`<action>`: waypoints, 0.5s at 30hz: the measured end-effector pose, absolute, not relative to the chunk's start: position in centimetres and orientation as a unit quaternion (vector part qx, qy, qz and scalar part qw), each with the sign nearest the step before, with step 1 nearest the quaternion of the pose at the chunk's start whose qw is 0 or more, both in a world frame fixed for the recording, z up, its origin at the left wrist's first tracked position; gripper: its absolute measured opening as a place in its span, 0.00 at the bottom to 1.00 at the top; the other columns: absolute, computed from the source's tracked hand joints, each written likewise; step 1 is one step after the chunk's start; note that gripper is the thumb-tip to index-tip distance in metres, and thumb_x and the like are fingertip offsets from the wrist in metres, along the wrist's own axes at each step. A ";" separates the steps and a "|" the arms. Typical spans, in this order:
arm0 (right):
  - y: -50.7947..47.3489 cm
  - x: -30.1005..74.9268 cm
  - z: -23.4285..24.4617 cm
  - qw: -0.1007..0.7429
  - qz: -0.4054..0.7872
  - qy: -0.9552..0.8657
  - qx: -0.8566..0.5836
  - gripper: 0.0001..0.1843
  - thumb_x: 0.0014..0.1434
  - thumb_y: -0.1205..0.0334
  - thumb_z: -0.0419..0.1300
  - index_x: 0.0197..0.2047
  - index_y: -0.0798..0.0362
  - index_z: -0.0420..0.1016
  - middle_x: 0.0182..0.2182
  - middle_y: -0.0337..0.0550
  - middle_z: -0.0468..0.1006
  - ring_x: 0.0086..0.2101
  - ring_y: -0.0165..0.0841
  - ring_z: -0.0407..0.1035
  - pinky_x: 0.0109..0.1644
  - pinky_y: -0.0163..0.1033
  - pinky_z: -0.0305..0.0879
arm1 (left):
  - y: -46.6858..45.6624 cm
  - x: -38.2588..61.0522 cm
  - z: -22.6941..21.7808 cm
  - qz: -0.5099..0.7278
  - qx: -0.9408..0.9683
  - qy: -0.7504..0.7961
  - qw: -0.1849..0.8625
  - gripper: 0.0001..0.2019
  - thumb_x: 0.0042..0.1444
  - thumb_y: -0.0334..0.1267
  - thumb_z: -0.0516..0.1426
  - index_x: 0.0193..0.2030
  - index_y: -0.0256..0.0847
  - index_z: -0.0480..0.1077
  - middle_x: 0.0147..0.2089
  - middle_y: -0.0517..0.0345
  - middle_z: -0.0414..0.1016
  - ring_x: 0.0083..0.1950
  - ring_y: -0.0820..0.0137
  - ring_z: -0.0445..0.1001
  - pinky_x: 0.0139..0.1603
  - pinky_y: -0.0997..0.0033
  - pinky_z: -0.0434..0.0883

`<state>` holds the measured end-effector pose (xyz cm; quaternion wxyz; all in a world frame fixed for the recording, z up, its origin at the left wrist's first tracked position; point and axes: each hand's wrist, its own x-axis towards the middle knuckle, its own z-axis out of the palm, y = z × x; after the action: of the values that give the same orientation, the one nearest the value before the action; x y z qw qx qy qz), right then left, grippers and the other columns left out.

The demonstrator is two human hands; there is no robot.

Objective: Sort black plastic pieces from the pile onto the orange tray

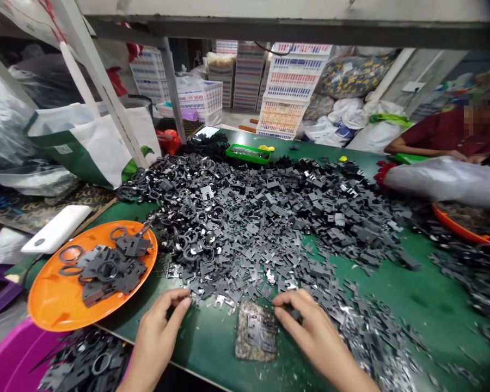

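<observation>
Grey parts (pixel 245 239) lie by the left hand (pixel 160 321); a board (pixel 36 212) (gold-lettered) shows "HAO".

A green table (pixel 420 294) fills the front of the room. A wide, pale shelf (pixel 310 10) with a dark edge runs across the top, and a white post (pixel 100 81) leans on the left. Behind the table, a tall stack of crates (pixel 288 92) has blue, red and orange bits. More white crates (pixel 149 76) sit farther left. The floor (pixel 239 118) is light grey. White sacks (pixel 343 120) are heaped near a pale pipe (pixel 392 73) and a grey wall (pixel 436 71). Light shines on the table's far end.
</observation>
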<state>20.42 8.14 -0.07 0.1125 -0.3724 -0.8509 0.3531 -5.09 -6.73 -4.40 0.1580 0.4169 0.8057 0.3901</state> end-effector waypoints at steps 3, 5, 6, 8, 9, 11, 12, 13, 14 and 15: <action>7.1 19.4 0.3 0.131 0.378 -0.842 -0.363 0.08 0.64 0.60 0.49 0.37 0.49 0.69 0.35 0.41 0.74 0.39 0.36 0.66 0.44 0.41 0.62 | -5.9 -4.6 -4.0 0.404 0.418 0.792 0.186 0.16 0.57 0.52 0.52 0.37 0.43 0.72 0.37 0.55 0.79 0.40 0.62 0.77 0.42 0.65 0.71; 6.7 19.0 0.2 0.144 0.378 -0.842 -0.357 0.08 0.64 0.61 0.49 0.39 0.48 0.69 0.35 0.41 0.74 0.39 0.36 0.66 0.44 0.42 0.62 | -5.5 -4.6 -4.0 0.391 0.442 0.792 0.159 0.14 0.58 0.50 0.52 0.36 0.43 0.72 0.37 0.56 0.79 0.41 0.62 0.76 0.44 0.62 0.70; 6.6 18.9 0.0 0.150 0.378 -0.841 -0.358 0.08 0.64 0.61 0.49 0.40 0.48 0.69 0.36 0.41 0.74 0.39 0.37 0.66 0.44 0.42 0.62 | -5.4 -4.7 -4.1 0.381 0.458 0.791 0.139 0.13 0.58 0.50 0.52 0.35 0.43 0.71 0.37 0.56 0.79 0.41 0.62 0.76 0.44 0.61 0.70; 6.5 19.0 -0.3 0.156 0.382 -0.835 -0.364 0.09 0.64 0.61 0.49 0.41 0.48 0.69 0.36 0.42 0.74 0.39 0.37 0.66 0.43 0.43 0.62 | -5.3 -4.6 -4.4 0.354 0.495 0.788 0.089 0.12 0.58 0.47 0.53 0.33 0.43 0.70 0.38 0.55 0.78 0.41 0.61 0.74 0.44 0.60 0.68; 6.5 19.2 -0.5 0.155 0.385 -0.833 -0.367 0.09 0.64 0.60 0.49 0.41 0.48 0.69 0.36 0.42 0.74 0.39 0.37 0.66 0.43 0.43 0.62 | -5.2 -4.4 -4.5 0.338 0.510 0.788 0.061 0.11 0.59 0.46 0.53 0.33 0.43 0.70 0.39 0.54 0.77 0.42 0.61 0.73 0.43 0.59 0.67; 6.6 19.6 -0.8 0.150 0.389 -0.831 -0.369 0.09 0.64 0.60 0.49 0.39 0.48 0.70 0.35 0.42 0.74 0.38 0.38 0.66 0.42 0.43 0.62 | -5.0 -3.7 -4.6 0.301 0.542 0.785 0.013 0.08 0.58 0.42 0.54 0.37 0.44 0.72 0.43 0.53 0.73 0.44 0.60 0.70 0.43 0.59 0.64; 6.6 19.8 -0.9 0.147 0.390 -0.831 -0.369 0.09 0.64 0.59 0.49 0.38 0.49 0.70 0.34 0.42 0.74 0.38 0.38 0.66 0.42 0.43 0.62 | -4.8 -3.2 -4.5 0.281 0.561 0.779 0.000 0.07 0.58 0.41 0.54 0.40 0.46 0.72 0.45 0.53 0.72 0.44 0.59 0.68 0.43 0.59 0.63; 6.6 19.9 -1.0 0.145 0.391 -0.830 -0.371 0.10 0.65 0.59 0.49 0.38 0.48 0.70 0.34 0.42 0.74 0.38 0.38 0.66 0.42 0.43 0.62 | -4.5 -2.6 -4.5 0.263 0.582 0.770 -0.006 0.08 0.58 0.39 0.55 0.44 0.48 0.72 0.46 0.53 0.70 0.44 0.60 0.67 0.43 0.59 0.62; 6.6 20.1 -1.0 0.143 0.392 -0.828 -0.374 0.10 0.65 0.59 0.49 0.38 0.48 0.70 0.34 0.41 0.74 0.38 0.37 0.66 0.42 0.43 0.62 | -4.1 -2.0 -4.3 0.246 0.602 0.759 -0.005 0.11 0.58 0.38 0.56 0.47 0.49 0.71 0.46 0.53 0.69 0.44 0.60 0.66 0.44 0.59 0.61; 6.5 20.1 -1.0 0.142 0.393 -0.827 -0.376 0.10 0.65 0.59 0.49 0.38 0.48 0.70 0.34 0.41 0.74 0.38 0.37 0.66 0.42 0.43 0.62 | -3.6 -1.5 -4.2 0.229 0.621 0.750 0.001 0.13 0.57 0.37 0.56 0.50 0.51 0.70 0.46 0.54 0.68 0.44 0.60 0.66 0.44 0.59 0.61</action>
<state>20.13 6.50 -1.03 0.1418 -0.3763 -0.8268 0.3933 -1.52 -3.65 -4.15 0.0014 0.6211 0.7496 0.2286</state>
